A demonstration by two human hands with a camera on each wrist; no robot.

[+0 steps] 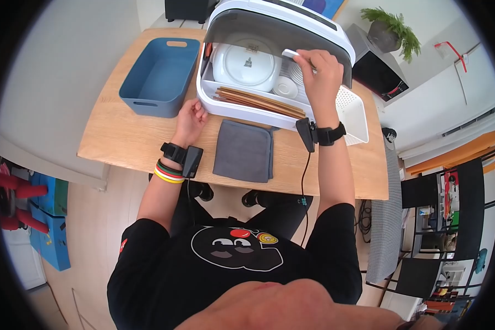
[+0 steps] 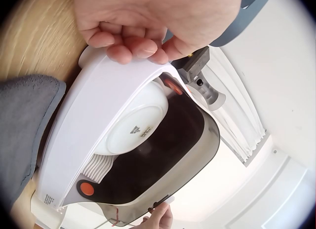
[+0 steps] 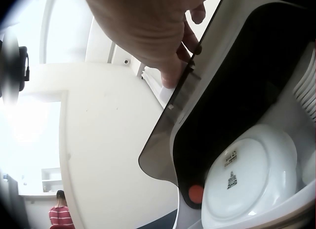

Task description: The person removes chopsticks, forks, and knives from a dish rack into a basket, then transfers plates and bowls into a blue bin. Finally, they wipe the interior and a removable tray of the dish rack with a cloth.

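In the head view, my right hand (image 1: 322,74) pinches the white handle (image 1: 290,53) on the tinted lid (image 1: 228,30) of a white dish box (image 1: 247,114). The lid stands raised, its edge beside my fingers in the right wrist view. My left hand (image 1: 191,122), fingers loosely curled, rests at the box's front left corner; in the left wrist view its fingertips touch the white rim (image 2: 113,81). Inside the box are a large white plate (image 1: 246,66), smaller white dishes (image 1: 285,88) and several wooden chopsticks (image 1: 258,100) along the front.
A blue bin (image 1: 159,71) stands left of the box, and a white perforated basket (image 1: 353,114) to its right. A folded grey cloth (image 1: 243,151) lies in front on the wooden table (image 1: 121,140). Black cables hang from both wrist cameras.
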